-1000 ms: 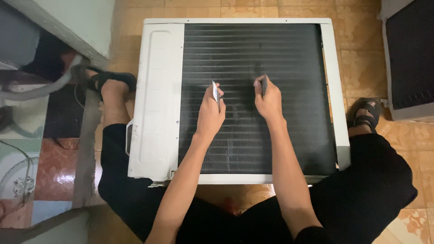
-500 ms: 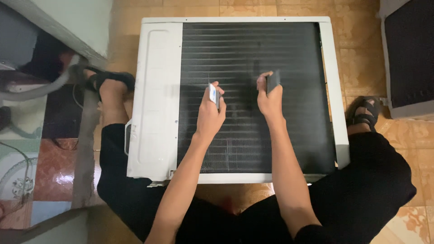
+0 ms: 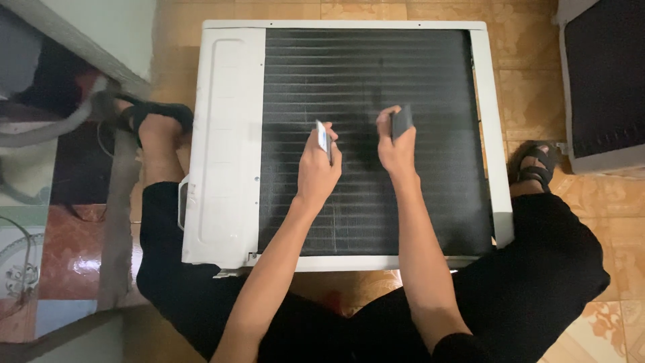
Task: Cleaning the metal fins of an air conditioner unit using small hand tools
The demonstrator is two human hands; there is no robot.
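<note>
A white air-conditioner outdoor unit (image 3: 225, 144) lies flat on the tiled floor between my legs, its black finned coil (image 3: 366, 81) facing up. My left hand (image 3: 317, 171) hovers over the middle of the coil and pinches a small flat white-and-blue tool (image 3: 323, 139) edge-down on the fins. Just to its right, my right hand (image 3: 396, 149) grips a small dark flat tool (image 3: 400, 121), raised slightly off the fins.
A second unit with a dark grille (image 3: 601, 81) stands at the right edge. My sandalled feet (image 3: 534, 165) rest on either side of the unit. A grey hose (image 3: 54, 124) and a wall corner are on the left.
Both hands have lifted slightly from the fins and turned their tools, so the flat faces of the tools now show more. The hands stay over the middle of the coil.
</note>
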